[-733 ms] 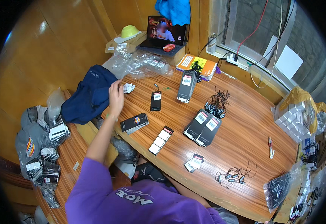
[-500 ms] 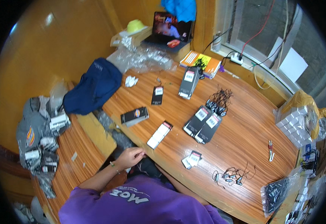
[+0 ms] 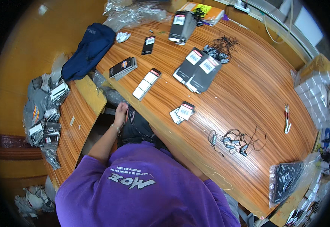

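The left hand (image 3: 120,114), raised to the crumpled white wrapper (image 3: 123,36) earlier, had been lowered below the striped wooden table (image 3: 256,94) edge, resting on dark fabric (image 3: 136,128); its grip could not be told. The right hand was hidden. Flat glossy black cards (image 3: 146,83) lay nearest.

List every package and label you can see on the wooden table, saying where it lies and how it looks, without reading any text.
Upright black box with white label: far edge.
Two flat black packs with white labels: centre, overlapping.
Slim black card: far left.
Black pack stack with a round orange mark: left.
Long strip of white labels: left edge.
Small black-and-white tags: near edge.
Clear bag of black items: right near corner.
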`<state>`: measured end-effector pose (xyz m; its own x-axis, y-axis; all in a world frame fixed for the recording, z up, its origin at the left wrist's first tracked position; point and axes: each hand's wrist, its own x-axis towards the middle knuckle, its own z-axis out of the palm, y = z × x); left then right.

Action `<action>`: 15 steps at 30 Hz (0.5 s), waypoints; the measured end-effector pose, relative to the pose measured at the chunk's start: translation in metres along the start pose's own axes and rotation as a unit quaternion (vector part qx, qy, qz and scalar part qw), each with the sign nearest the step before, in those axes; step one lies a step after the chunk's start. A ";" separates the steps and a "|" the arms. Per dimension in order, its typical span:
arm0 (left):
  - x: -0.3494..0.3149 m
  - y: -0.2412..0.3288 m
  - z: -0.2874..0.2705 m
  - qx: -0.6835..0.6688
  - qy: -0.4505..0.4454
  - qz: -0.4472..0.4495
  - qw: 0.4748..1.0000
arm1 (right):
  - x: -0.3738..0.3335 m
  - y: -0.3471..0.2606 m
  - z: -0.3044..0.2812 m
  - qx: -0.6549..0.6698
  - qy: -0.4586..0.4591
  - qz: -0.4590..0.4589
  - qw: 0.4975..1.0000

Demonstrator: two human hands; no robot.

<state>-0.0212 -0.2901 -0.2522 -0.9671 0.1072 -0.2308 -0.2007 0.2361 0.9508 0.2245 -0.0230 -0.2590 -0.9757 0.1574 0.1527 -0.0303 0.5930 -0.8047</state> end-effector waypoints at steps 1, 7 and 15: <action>0.011 -0.014 0.006 0.000 0.006 0.020 1.000 | -0.004 0.000 -0.002 0.000 -0.002 -0.001 1.000; 0.021 -0.030 0.001 -0.016 -0.115 -0.051 0.992 | -0.032 0.011 -0.018 0.002 0.012 0.013 1.000; 0.008 -0.089 -0.010 -0.023 -0.001 -0.151 0.988 | -0.057 0.019 -0.032 -0.005 0.029 0.031 0.999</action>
<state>-0.0128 -0.3199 -0.3369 -0.8619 0.0402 -0.5055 -0.4870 0.2127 0.8471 0.2860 0.0044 -0.2644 -0.9613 0.2395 0.1360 0.0325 0.5892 -0.8073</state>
